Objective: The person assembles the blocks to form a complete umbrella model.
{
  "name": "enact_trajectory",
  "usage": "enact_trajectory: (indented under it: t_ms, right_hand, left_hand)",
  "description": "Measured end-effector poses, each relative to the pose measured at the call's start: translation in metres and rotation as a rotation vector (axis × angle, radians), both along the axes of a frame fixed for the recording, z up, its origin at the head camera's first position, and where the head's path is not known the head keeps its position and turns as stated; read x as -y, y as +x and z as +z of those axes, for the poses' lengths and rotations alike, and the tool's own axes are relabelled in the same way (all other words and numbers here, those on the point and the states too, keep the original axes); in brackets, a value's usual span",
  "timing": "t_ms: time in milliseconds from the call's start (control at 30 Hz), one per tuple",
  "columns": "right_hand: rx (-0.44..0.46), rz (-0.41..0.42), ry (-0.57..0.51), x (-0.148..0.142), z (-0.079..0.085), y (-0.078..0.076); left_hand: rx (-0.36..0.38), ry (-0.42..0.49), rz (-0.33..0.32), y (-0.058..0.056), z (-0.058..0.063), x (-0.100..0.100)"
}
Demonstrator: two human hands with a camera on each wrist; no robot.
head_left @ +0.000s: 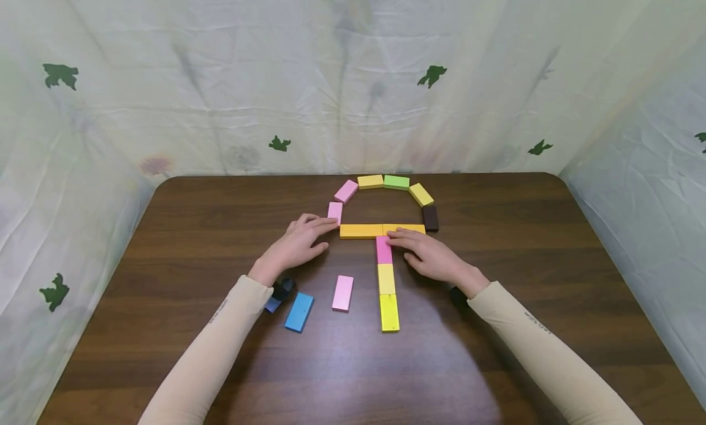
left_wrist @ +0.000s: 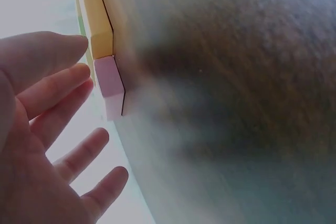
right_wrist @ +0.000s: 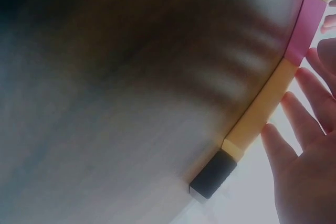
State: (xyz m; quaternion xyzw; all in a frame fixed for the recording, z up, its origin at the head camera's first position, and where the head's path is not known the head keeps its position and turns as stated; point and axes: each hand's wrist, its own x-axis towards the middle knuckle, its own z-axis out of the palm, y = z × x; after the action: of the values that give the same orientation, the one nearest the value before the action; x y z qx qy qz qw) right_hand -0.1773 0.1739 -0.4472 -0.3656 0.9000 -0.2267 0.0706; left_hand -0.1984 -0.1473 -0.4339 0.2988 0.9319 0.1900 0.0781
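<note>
My left hand [head_left: 300,241] has its fingers stretched out, fingertips right at a pink block [head_left: 335,210] and the left end of an orange block [head_left: 361,232]. My right hand [head_left: 432,256] reaches over a second orange block [head_left: 416,229], fingers spread and extended along it. The two orange blocks lie end to end as a bar. Above it curve another pink block [head_left: 346,191], a yellow block [head_left: 370,182], a green block [head_left: 396,182], a second yellow block [head_left: 421,194] and a dark block [head_left: 430,218]. Below, a magenta block [head_left: 383,252] and two yellow blocks [head_left: 387,279] form a straight column.
Left of the column lie a loose pink block [head_left: 342,293] and a blue block [head_left: 299,312]. Another blue block [head_left: 273,305] is partly hidden under the left wrist and its black camera [head_left: 284,288]. A pale patterned curtain [head_left: 309,75] hangs behind the brown table [head_left: 220,204].
</note>
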Motion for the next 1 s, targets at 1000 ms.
enact_trajectory:
  t_ms: [1000]
  right_hand:
    - [-0.011,-0.004,-0.018,0.0007,0.0031,0.0012]
  left_hand:
    - [0.017,-0.019,-0.09,0.0049,0.0001,0.0028]
